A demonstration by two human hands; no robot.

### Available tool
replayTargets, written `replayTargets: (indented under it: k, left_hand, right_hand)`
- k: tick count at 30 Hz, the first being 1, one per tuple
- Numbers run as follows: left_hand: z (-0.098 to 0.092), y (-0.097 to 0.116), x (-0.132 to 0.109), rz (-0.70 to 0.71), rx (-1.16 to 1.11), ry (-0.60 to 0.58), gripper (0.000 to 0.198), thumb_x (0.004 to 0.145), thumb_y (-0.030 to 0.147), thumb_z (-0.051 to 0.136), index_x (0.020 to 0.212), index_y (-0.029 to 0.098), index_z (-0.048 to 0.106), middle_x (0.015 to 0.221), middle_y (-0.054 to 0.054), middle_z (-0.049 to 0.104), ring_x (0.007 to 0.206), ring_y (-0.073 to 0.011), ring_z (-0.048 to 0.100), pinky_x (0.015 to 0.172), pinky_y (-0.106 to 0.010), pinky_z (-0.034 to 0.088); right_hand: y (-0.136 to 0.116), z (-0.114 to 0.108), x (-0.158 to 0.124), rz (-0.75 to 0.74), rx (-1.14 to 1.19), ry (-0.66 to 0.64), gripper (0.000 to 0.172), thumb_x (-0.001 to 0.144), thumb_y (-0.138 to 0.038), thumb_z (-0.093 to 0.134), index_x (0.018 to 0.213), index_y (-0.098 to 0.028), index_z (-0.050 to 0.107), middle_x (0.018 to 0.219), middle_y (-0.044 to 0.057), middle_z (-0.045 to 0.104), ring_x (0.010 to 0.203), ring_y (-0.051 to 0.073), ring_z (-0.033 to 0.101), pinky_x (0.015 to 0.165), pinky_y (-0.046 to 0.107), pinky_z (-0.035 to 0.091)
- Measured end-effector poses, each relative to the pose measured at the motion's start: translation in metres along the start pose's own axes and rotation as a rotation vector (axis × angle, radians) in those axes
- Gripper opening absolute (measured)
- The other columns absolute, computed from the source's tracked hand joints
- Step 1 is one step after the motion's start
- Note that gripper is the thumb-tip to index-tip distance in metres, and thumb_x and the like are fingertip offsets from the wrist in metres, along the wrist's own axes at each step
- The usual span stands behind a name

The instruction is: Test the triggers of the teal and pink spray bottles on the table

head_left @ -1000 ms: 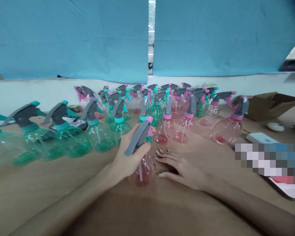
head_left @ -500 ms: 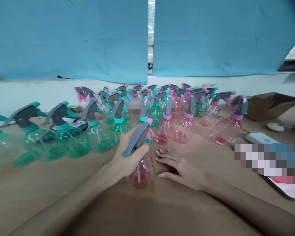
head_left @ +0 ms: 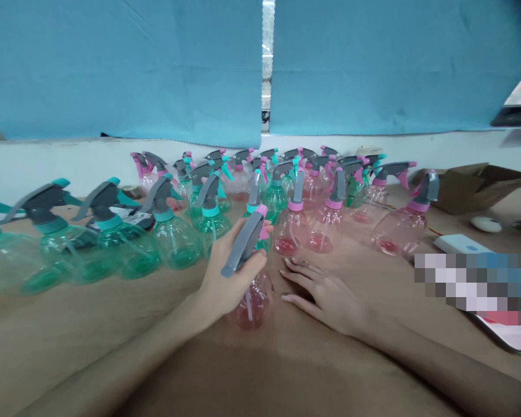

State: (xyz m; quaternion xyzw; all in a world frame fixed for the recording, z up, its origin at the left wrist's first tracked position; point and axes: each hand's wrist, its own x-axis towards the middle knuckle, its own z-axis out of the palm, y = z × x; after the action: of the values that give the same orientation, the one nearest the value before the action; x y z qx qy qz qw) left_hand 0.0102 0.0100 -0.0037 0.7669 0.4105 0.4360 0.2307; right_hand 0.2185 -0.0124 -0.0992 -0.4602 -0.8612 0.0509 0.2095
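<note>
Far left, green spray bottles (head_left: pixel 125 255) upright on the brown table (head_left: pixel 91 324). Near centre, left hand (head_left: pixel 226 272) reaching in from the near left, forearm low, fingers clenched round the neck of a pink spray bottle (head_left: pixel 252 298), grey trigger up. Just right of it, right hand (head_left: pixel 325 292) flat on the table, palm down, fingers loose, gripping nothing.

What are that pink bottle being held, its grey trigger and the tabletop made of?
Bottle: likely thin clear plastic, tinted pink and glossy; the dip tube shows through it. Trigger: opaque grey plastic, matte-looking. Tabletop: brown and dull, perhaps a paper or board covering; blur leaves that open.
</note>
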Motion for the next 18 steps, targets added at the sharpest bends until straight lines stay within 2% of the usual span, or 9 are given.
replayTargets:
  k: [8, 18]
  left_hand:
    - [0.0002, 0.0017, 0.0009, 0.004, -0.014, -0.012, 0.034, 0.075, 0.019, 0.052, 0.108, 0.023, 0.056, 0.059, 0.005, 0.052, 0.052, -0.0121, 0.048, 0.048, -0.023, 0.041]
    - [0.0007, 0.0006, 0.0004, 0.014, -0.021, -0.004, 0.031, 0.075, 0.020, 0.053, 0.106, 0.024, 0.057, 0.062, 0.004, 0.056, 0.052, -0.0120, 0.049, 0.049, -0.024, 0.041]
  right_hand:
    - [0.0020, 0.0029, -0.0003, -0.013, -0.011, 0.017, 0.051, 0.090, -0.051, 0.042, 0.129, -0.019, 0.050, 0.133, 0.009, 0.051, 0.126, 0.025, 0.043, 0.105, 0.047, 0.035]
    - [0.0012, 0.0014, 0.0002, -0.013, 0.041, 0.029, 0.050, 0.090, -0.050, 0.044, 0.130, -0.021, 0.050, 0.133, 0.009, 0.052, 0.126, 0.025, 0.043, 0.105, 0.048, 0.035]
